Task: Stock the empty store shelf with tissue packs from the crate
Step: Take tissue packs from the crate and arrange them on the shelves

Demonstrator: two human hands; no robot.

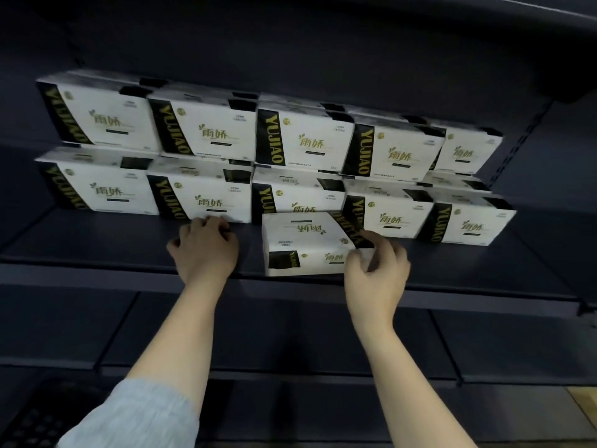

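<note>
While ten white-and-black packs (206, 134) stand in two stacked rows at the back of the dark shelf (97, 253), one more pack (303, 244) lies flat near the front edge, its print upside down, just before the lower row's middle. The right hand (378, 270) curls its fingers (355, 258) round this pack's right end. The left hand (203, 247), fingers bent, touches the bottom edge of the second lower pack (200, 198); whether it grips cannot be told.

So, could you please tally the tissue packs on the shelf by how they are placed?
Standing packs, upper row: 5
Standing packs, lower row: 5
Pack lying flat at the front: 1
Total facing us: 11; packs behind cannot be counted.
</note>
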